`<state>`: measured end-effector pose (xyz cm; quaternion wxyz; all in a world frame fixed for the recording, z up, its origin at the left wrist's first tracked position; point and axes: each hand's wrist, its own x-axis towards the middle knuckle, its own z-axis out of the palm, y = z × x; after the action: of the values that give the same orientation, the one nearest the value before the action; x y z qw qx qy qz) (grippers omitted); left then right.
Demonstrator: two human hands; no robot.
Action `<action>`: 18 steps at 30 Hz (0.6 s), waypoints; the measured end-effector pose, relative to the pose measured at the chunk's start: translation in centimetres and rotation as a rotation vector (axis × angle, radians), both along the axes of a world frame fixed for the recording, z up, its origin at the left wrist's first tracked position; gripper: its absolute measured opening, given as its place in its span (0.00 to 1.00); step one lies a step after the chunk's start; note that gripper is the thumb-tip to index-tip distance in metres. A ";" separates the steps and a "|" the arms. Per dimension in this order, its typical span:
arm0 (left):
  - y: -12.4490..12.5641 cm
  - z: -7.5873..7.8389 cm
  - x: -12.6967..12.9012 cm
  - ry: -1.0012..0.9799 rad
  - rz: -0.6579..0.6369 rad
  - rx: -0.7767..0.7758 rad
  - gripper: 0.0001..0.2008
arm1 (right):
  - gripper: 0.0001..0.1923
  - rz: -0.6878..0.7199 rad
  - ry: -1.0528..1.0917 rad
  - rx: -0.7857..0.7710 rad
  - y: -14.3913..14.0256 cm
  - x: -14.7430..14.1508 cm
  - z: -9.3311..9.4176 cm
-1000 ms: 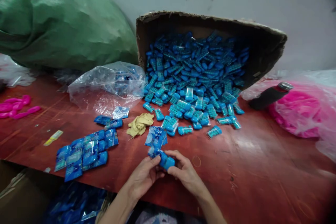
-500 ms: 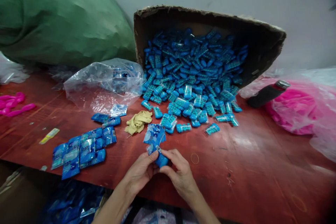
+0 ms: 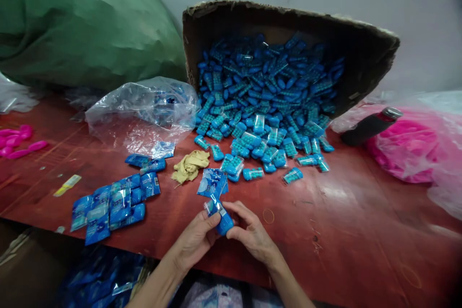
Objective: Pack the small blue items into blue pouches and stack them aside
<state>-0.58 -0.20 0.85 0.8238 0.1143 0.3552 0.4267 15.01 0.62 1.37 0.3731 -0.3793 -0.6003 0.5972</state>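
Observation:
Between both hands, over the front of the table, is a small blue plastic container (image 3: 224, 223) partly in a shiny printed sleeve. My left hand (image 3: 198, 238) grips it from the left, thumb on top. At its right end, the thumb and fingers of my right hand (image 3: 251, 233) pinch its edge. Just beyond my fingers lie flat blue printed sleeves (image 3: 212, 182). A group of blue sleeved packs (image 3: 110, 204) rests on the table to the left. Farther back, loose blue containers with teal beads (image 3: 249, 147) spill from a cardboard box (image 3: 375, 53).
The red table (image 3: 361, 231) has a crumpled yellow cloth (image 3: 190, 165) and a clear plastic bag (image 3: 119, 115). A dark bottle (image 3: 368, 127) leans by a pink-filled bag (image 3: 406, 149). A large green sack (image 3: 83, 29) stands back left. Below the edge are more blue packs (image 3: 101, 276).
The blue container has turned in my fingers and more of its blue end shows. My right hand has shifted slightly right. The view has moved a little.

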 end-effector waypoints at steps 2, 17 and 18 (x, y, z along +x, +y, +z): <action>-0.3 0.1 0.5 0.018 0.058 -0.038 0.05 | 0.21 -0.027 -0.049 0.021 -0.1 -0.2 0.0; 1.3 3.2 -3.7 0.169 0.665 -0.138 0.15 | 0.16 -0.102 -0.370 0.240 0.3 -0.9 -1.0; 1.6 3.5 -5.1 0.164 0.741 -0.140 0.20 | 0.15 -0.107 -0.405 0.265 0.7 -0.7 -0.9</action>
<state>-5.66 1.42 4.38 0.5884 -0.0444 0.4655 0.6596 14.32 1.27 0.50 0.3228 -0.4701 -0.7150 0.4045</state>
